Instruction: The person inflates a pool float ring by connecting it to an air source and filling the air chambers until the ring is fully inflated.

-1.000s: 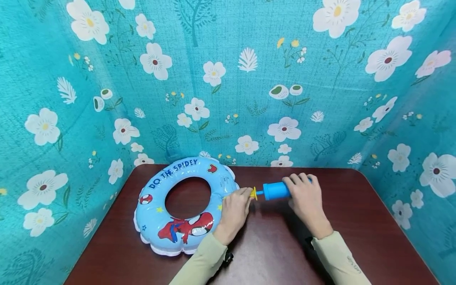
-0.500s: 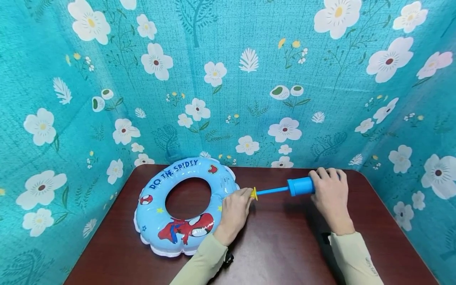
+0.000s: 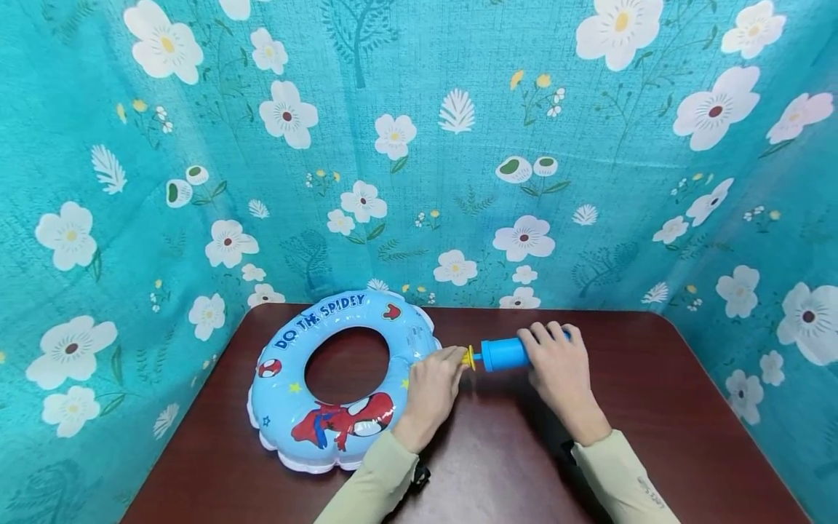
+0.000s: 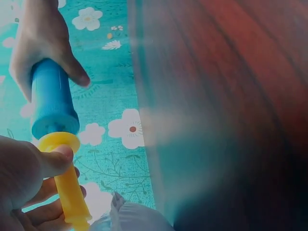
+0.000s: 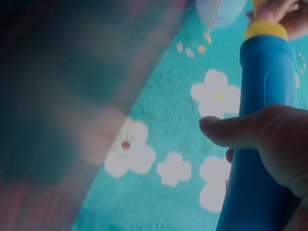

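A blue inflatable swim ring point(image 3: 281, 407) printed with a red cartoon figure and "DO THE SPIDEY" lies on the left of the table. At its right edge my left hand point(image 3: 430, 389) pinches the yellow nozzle point(image 4: 70, 192) of a hand pump, thumb just below the yellow flange. My right hand point(image 3: 559, 371) is wrapped round the pump's blue barrel point(image 3: 505, 354). Only a short piece of blue rod shows between flange and barrel. In the right wrist view the thumb point(image 5: 231, 131) lies across the barrel. Where the nozzle meets the ring is hidden behind my left hand.
The dark red-brown table point(image 3: 497, 466) has a glossy top and rounded far corners. A teal floral curtain point(image 3: 419, 182) hangs behind it and along both sides, close to the table's edges.
My right hand pulled the barrel right, baring a long stretch of rod, then pushed it back left near the yellow flange. My left hand and the swim ring have stayed in place.
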### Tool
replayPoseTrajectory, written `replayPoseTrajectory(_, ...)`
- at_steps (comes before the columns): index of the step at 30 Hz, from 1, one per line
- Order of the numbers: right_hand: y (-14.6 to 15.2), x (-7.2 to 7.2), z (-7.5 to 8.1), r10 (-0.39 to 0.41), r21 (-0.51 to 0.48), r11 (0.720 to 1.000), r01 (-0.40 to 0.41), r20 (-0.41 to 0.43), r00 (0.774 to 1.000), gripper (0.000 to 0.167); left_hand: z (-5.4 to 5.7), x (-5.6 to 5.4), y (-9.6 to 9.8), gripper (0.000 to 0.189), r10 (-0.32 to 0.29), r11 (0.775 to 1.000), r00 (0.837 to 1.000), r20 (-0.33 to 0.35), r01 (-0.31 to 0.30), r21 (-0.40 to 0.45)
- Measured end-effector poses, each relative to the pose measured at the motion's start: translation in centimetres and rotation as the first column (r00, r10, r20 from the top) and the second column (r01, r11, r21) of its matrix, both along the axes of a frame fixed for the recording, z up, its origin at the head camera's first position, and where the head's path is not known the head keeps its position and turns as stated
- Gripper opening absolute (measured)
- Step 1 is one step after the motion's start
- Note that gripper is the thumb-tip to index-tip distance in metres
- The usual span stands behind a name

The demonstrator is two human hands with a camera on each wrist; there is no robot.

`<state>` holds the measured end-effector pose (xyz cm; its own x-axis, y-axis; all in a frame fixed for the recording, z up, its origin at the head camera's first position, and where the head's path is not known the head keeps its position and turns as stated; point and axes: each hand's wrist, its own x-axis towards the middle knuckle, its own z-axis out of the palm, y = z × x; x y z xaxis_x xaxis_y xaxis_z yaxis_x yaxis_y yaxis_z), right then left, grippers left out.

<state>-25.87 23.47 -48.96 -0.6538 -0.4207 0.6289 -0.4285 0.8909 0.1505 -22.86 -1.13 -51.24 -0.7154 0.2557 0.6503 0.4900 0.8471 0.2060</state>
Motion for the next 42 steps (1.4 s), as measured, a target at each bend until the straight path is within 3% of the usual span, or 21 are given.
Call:
replayPoseTrajectory(6,4.1,-0.8,1.2,-0.050,-0.108,0.993,0.052,0.017,0.999,0.061,0.2,-0.1,-0.4,0.014,-0.020,0.999,0.999,0.029,0.019,0.026)
replayPoseTrajectory(11,6.2,-0.7,1.4,-0.125,-0.146,0.981,0.128,0.028,0.992,0.069,0.0,-0.1,-0.4,0.011,-0.026,0.999,1.000,0.006,0.026,0.022)
replayPoseTrajectory(16,3.9,-0.7,0.6,-0.125,-0.094,0.987,0.128,0.030,0.992,0.064,-0.4,-0.1,-0.4,0.008,-0.019,1.000,1.000,-0.015,0.020,0.019)
replayPoseTrajectory(23,-1.1,0.1,-0.9,-0.077,-0.041,0.996,0.075,-0.035,0.996,0.042,-0.4,-0.1,-0.4,0.012,-0.039,0.999,0.999,-0.007,0.039,0.021)
replayPoseTrajectory(27,-1.9,0.3,-1.0,-0.031,-0.036,0.999,0.030,-0.045,0.999,0.044,-0.2,-0.1,-0.3,0.017,-0.040,0.999,0.999,0.004,0.040,0.021)
replayPoseTrajectory(32,0.2,-0.2,0.1,-0.009,-0.088,0.996,0.006,-0.033,0.999,0.055,0.2,-0.1,-0.2,0.022,0.011,0.999,0.999,0.039,-0.009,-0.031)
replayPoseTrajectory(37,4.0,-0.8,1.4,-0.048,-0.158,0.987,0.041,-0.038,0.998,0.061,0.4,-0.1,-0.2,0.024,0.065,0.993,0.996,0.061,-0.059,-0.098)
replayPoseTrajectory(42,6.4,-1.0,2.2,-0.108,-0.176,0.979,0.099,-0.043,0.993,0.071,0.5,-0.1,-0.3,0.018,0.045,0.995,0.998,0.054,-0.040,-0.086)
